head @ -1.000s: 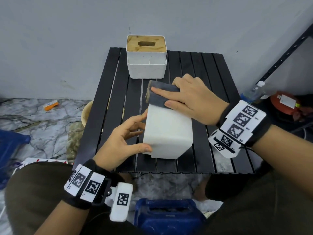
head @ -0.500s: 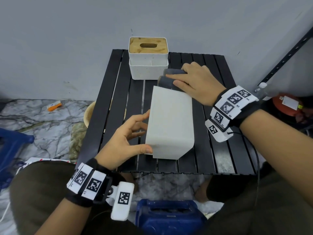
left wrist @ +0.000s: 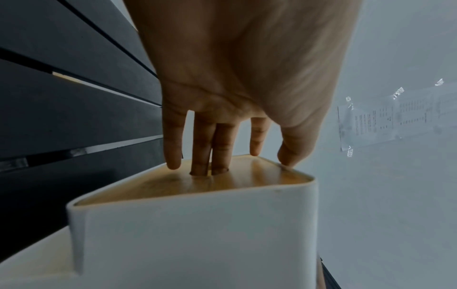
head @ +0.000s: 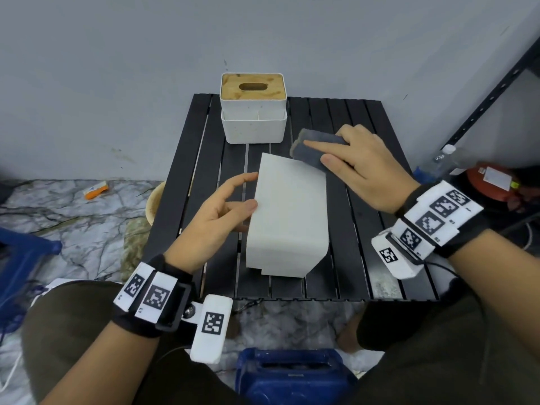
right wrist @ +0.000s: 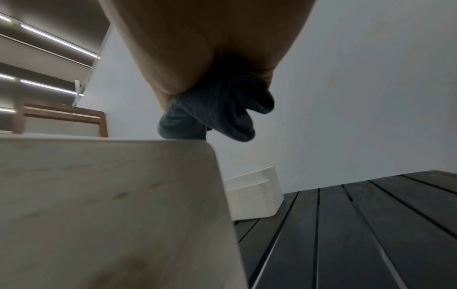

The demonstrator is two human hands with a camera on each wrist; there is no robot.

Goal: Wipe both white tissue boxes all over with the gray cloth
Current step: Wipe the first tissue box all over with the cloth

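One white tissue box [head: 287,217] lies on its side in the middle of the black slatted table [head: 347,229]. My left hand [head: 252,190] rests against its left end. In the left wrist view its straight fingers [left wrist: 173,148] touch the wooden lid [left wrist: 259,176], two of them dipping into the slot, with the thumb on the rim. My right hand [head: 318,153] grips the folded gray cloth [head: 314,144] at the box's far right corner; the cloth [right wrist: 215,109] bunches under the palm. The second tissue box [head: 252,112] stands upright at the table's far edge.
A black shelf post [head: 491,97] slants up on the right, with a plastic bottle [head: 441,159] and a red object [head: 493,182] at its foot. A blue container [head: 292,375] sits between my knees. A round bowl [head: 152,200] shows under the table's left edge.
My right hand slid the cloth from the box's far left corner along the far edge to the far right corner. My left thumb moved further up the box's left edge.
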